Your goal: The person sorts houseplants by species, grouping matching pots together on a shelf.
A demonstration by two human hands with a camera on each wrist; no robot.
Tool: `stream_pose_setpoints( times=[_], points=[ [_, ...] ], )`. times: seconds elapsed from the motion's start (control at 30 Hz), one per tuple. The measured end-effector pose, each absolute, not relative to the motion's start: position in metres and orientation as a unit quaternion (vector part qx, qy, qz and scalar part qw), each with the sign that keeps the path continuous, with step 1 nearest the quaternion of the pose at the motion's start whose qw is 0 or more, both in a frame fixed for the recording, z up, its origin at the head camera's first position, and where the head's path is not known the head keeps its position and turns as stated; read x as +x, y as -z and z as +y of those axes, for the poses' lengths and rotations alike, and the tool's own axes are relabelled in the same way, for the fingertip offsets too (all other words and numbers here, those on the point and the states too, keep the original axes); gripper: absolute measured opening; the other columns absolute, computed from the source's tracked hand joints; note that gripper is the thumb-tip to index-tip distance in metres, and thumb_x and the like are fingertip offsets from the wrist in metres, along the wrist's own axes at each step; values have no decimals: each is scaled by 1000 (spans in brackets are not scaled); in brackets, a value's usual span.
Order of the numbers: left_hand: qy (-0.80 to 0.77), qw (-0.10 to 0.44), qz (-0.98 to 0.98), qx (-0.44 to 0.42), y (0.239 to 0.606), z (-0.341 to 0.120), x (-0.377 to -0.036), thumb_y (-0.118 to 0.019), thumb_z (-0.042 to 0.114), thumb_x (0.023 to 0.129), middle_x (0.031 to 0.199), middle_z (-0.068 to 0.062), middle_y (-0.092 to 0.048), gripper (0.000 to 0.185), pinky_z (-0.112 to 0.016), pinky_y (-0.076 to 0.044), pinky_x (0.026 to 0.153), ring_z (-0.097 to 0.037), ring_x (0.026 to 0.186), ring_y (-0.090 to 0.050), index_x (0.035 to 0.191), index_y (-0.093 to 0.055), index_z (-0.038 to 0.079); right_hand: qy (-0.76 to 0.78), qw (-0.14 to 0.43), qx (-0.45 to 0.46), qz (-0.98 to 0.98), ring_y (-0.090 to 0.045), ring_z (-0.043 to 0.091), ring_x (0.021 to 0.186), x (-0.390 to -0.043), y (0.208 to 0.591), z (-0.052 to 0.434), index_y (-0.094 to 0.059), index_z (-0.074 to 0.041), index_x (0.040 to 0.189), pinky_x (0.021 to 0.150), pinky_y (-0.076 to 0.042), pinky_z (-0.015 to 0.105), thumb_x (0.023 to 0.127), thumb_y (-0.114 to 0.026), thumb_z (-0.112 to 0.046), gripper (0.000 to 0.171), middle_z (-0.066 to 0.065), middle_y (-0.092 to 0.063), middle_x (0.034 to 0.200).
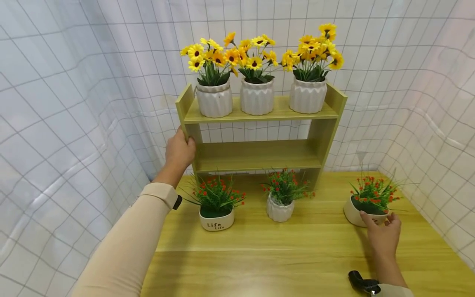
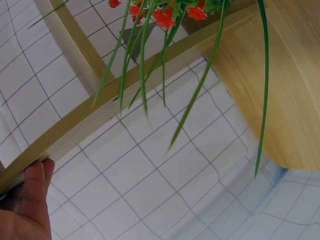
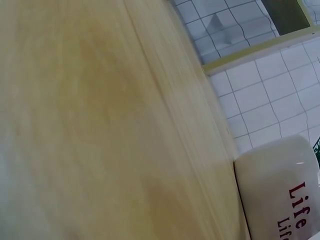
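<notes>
Shelf unit [image 1: 259, 123] is our landmark: a pale wooden rack at the back of the wooden table [image 1: 297, 255]. From the head view, our left hand [image 1: 179, 149] wraps its fingers round the shelf unit's left upright, thumb side toward us, the beige sleeve stretching back out of frame. Our right hand [image 1: 383, 235] reaches for the cream pot of red flowers [image 1: 361, 211] standing to the right of the shelf unit; fingertips touch the pot's near rim, fingers loosely spread, and we cannot tell whether they actually grip. The wrist is cut off at the bottom edge. Two more red-flower pots stand in front of the shelf unit, and three white pots of yellow flowers [image 1: 257, 97] sit on its top board.

From the left wrist view, only a fingertip and a part of the left hand [image 2: 25, 210] show, pressed against the shelf unit's edge [image 2: 100, 115]; green blades and red blooms hang across the frame.

From the right wrist view, the hand itself is hidden. We see blurred tabletop [image 3: 100, 125] and a corner of the cream pot [image 3: 280, 190], its red lettering cut off.
</notes>
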State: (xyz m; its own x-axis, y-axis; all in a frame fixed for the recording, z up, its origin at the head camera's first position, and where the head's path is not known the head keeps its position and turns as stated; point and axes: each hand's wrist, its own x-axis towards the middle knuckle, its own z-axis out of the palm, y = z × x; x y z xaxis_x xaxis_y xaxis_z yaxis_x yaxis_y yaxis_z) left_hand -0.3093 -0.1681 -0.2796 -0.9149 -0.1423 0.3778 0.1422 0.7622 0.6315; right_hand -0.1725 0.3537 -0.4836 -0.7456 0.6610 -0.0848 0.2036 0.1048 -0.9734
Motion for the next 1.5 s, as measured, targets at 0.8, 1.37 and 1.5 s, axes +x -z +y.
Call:
stream_pose_setpoints(
  times=[0.8, 1.37, 1.5],
  points=[
    [339, 199, -920, 0, 283, -169, -312, -43, 19, 103, 118, -26, -64, 38, -54, -52, 77, -43, 102, -64, 137, -48, 4, -584, 242, -236, -738, -27, 29, 143, -191, 506, 351, -10, -18, 158, 117, -19, 40, 88, -77, -28, 97, 16, -25, 156],
    [342, 204, -917, -7, 285, -169, -312, -42, 19, 104, 118, -25, -64, 35, -53, -51, 76, -42, 102, -64, 135, -49, 4, -581, 234, -301, -719, -30, 29, 142, -186, 497, 348, -11, -29, 160, 113, -27, 42, 84, -76, -46, 102, 15, -26, 158],
    [341, 203, -918, -4, 285, -169, -313, -42, 19, 104, 118, -25, -64, 34, -51, -52, 74, -41, 101, -64, 134, -50, 4, -566, 242, -297, -730, -38, 32, 136, -184, 485, 342, -21, -33, 157, 105, -37, 40, 84, -76, -48, 93, 14, -33, 153]
  ],
)
